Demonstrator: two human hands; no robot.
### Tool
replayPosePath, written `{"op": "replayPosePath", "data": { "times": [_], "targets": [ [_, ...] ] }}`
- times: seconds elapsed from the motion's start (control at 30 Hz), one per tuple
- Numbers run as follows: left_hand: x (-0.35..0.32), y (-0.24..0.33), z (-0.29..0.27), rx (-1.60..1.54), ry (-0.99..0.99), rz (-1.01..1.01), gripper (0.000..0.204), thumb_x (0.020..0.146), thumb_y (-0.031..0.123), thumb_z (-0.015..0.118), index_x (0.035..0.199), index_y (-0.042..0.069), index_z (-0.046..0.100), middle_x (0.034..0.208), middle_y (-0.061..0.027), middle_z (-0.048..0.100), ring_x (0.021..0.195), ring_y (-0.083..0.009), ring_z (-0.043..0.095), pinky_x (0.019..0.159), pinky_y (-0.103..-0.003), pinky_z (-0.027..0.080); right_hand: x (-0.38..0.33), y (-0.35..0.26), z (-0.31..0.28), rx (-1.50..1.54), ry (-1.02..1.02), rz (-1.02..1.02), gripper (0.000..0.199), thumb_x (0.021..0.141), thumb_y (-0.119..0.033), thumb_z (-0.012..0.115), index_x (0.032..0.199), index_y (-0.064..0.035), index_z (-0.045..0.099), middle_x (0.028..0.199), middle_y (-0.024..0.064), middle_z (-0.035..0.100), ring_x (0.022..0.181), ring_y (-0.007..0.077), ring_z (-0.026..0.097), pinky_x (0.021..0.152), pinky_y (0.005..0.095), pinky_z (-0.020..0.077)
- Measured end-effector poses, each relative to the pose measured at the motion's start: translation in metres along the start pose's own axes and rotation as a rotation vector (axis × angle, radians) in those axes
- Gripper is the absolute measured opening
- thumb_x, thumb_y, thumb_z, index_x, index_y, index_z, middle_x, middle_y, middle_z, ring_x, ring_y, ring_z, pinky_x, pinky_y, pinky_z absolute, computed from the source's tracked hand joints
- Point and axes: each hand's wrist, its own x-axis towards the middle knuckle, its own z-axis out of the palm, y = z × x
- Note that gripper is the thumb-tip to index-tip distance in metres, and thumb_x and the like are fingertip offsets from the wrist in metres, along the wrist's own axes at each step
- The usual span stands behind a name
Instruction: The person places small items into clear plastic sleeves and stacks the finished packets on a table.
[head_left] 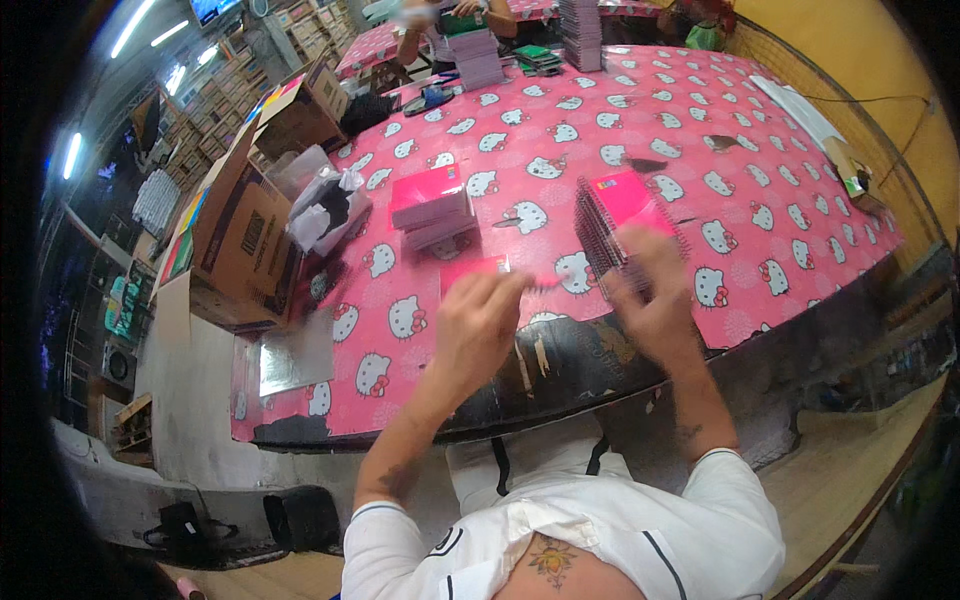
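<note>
Right hand [655, 290] grips a row of spiral notebooks [620, 215] near the bench's [760, 180] front edge; left hand [480, 325] pinches a blurred pink item [548, 284] beside them.

Glossy pink notebook covers [628, 195], wire spirals, plastic tablecloth [600, 110]

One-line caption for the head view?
Left hand holds a thin pink piece beside the right hand gripping spiral-bound pink notebooks on a cat-print table.

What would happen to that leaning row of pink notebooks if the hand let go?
The spiral notebooks stand on edge, tilted, with the right hand on them, so they would likely topple flat. Their wire spines probably snag on each other, and the glossy covers might slide.
</note>
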Motion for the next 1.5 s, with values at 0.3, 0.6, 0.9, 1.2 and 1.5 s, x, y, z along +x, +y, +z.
{"op": "replayPosePath", "data": {
  "times": [0.3, 0.6, 0.9, 1.2, 1.5],
  "targets": [
    [0.085, -0.028, 0.151, -0.5, -0.021, 0.248, 0.032, 0.076, -0.01, 0.056, 0.103, 0.005, 0.063, 0.116, -0.0124, 0.066, 0.125, -0.0357, 0.054, 0.107, -0.048, 0.043, 0.01, 0.128, -0.032, 0.09, -0.296, 0.209, 0.081, 0.076, -0.018, 0.081, 0.144, 0.0011, 0.041, 0.151, 0.0215, 0.039, 0.142, 0.0298, 0.036, 0.116, 0.0381, 0.0302],
    [0.088, -0.025, 0.143, -0.439, -0.028, 0.212, 0.035, 0.077, -0.009, 0.059, 0.107, 0.006, 0.066, 0.122, -0.013, 0.065, 0.129, -0.0335, 0.053, 0.107, -0.044, 0.044, 0.009, 0.127, -0.031, 0.28, -0.273, 0.323, 0.079, 0.076, -0.014, 0.081, 0.144, 0.001, 0.043, 0.147, 0.019, 0.046, 0.138, 0.0272, 0.043, 0.114, 0.0357, 0.0316],
    [-0.043, -0.176, 0.066, -0.025, -0.494, -0.243, 0.062, 0.084, 0.041, 0.07, 0.132, 0.005, 0.055, 0.134, -0.0214, 0.053, 0.127, -0.0379, 0.049, 0.107, -0.046, 0.038, -0.007, 0.051, -0.066, 0.166, 0.09, 0.108, 0.054, 0.083, -0.019, 0.075, 0.131, -0.002, 0.055, 0.127, 0.0139, 0.061, 0.119, 0.0272, 0.057, 0.104, 0.039, 0.0409],
    [-0.165, -0.005, 0.011, 0.313, -0.833, 0.066, 0.083, 0.092, 0.052, 0.056, 0.148, -0.002, 0.028, 0.15, -0.034, 0.028, 0.137, -0.0521, 0.031, 0.107, -0.062, 0.029, -0.073, -0.009, 0.039, 0.377, -0.814, -0.248, 0.061, 0.078, -0.031, 0.079, 0.131, -0.0106, 0.057, 0.127, 0.014, 0.061, 0.118, 0.0327, 0.057, 0.102, 0.0438, 0.0415],
    [-0.1, -0.206, -0.018, 0.178, -0.228, -0.584, 0.028, 0.092, 0.027, 0.057, 0.101, 0.002, 0.065, 0.095, -0.0176, 0.066, 0.088, -0.0326, 0.063, 0.08, -0.044, 0.05, -0.082, 0.006, 0.096, 0.507, -0.633, 0.138, 0.031, 0.081, 0.007, 0.066, 0.109, -0.0046, 0.066, 0.092, 0.0111, 0.068, 0.086, 0.0236, 0.066, 0.079, 0.0324, 0.0517]
  ]
}}
